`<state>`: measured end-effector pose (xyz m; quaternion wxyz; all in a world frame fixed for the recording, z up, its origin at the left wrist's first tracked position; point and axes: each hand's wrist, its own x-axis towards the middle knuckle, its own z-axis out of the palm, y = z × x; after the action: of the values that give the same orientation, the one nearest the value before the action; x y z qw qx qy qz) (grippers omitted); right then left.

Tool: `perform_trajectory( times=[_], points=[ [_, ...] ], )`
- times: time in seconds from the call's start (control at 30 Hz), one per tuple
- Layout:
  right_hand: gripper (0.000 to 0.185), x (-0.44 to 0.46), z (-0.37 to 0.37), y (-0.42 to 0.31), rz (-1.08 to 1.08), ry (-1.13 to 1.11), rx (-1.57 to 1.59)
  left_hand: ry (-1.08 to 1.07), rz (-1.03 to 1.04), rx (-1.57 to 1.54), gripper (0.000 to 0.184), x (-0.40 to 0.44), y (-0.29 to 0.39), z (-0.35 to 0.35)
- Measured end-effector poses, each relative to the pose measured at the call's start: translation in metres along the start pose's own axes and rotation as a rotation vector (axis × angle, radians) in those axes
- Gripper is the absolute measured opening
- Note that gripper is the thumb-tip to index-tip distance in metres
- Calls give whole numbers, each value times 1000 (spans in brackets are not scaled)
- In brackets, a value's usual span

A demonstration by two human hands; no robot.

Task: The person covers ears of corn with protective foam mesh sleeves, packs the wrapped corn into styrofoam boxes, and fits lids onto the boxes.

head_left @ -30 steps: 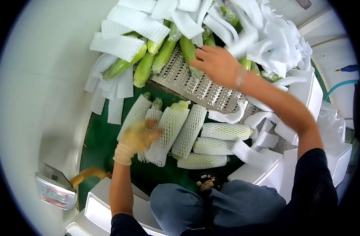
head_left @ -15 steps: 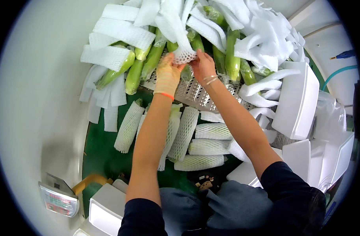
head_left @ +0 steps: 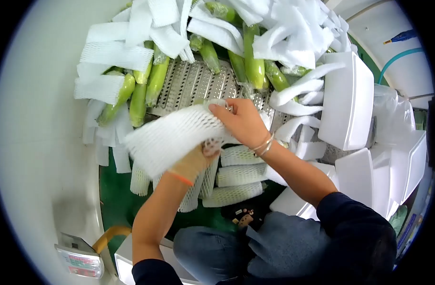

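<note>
My left hand (head_left: 193,161), in a thin glove with an orange cuff, holds a white foam net sleeve (head_left: 172,135) from below. My bare right hand (head_left: 246,121), with bracelets at the wrist, pinches the sleeve's right end. Both hands are closed on it. The sleeve slants across in front of me; whether anything is inside is hidden. Just beyond the hands is a perforated metal tray (head_left: 189,78). Long green zucchini-like vegetables (head_left: 254,57) in clear film lie around it. Nearer to me, several sleeved vegetables (head_left: 241,175) lie on the green surface, partly covered by my forearms.
Loose foam sleeves (head_left: 293,33) are heaped at the back and on the left. White foam boxes (head_left: 346,102) stand on the right beside clear plastic bags (head_left: 393,107). A scale display (head_left: 79,259) is at lower left, near another white box (head_left: 124,263).
Both hands have drawn back toward me from the pile with the foam net sleeve, which now lies slanted across them. More of the metal tray shows. The view has shifted slightly.
</note>
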<state>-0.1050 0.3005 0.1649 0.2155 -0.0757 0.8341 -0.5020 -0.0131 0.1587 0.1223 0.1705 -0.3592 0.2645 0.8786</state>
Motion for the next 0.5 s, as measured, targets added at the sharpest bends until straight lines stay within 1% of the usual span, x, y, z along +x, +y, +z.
perform_trajectory(
  times=[0.03,0.07,0.1,0.13,0.17,0.2,0.27,0.3,0.37,0.4,0.43,0.47,0.5],
  points=[
    [39,-5,2,0,6,6,101,-75,235,716,40,-6,-13,-7],
    [38,-6,3,-1,5,24,205,-142,332,1090,38,-2,-16,-13],
    [42,0,9,-4,75,89,241,-182,469,1448,38,3,-19,-18],
    [42,11,16,3,82,100,244,-18,918,1643,31,14,-14,-29],
    [41,27,27,20,144,177,307,12,456,1022,29,20,-3,-12],
    [39,40,35,41,205,253,370,237,193,292,27,26,7,5],
    [38,53,49,89,309,313,362,470,-10,625,31,65,22,4],
    [38,53,56,105,305,313,364,481,83,755,34,80,20,-1],
    [35,48,62,125,555,311,277,487,469,1077,41,112,12,-11],
    [35,50,61,120,542,316,275,497,612,1161,44,117,11,-11],
    [36,49,60,109,628,242,486,481,704,1184,48,114,12,-7],
    [38,41,58,102,726,166,696,435,700,1157,51,109,12,-6],
    [35,30,41,84,573,-148,433,332,547,1015,55,97,18,3]
  ],
)
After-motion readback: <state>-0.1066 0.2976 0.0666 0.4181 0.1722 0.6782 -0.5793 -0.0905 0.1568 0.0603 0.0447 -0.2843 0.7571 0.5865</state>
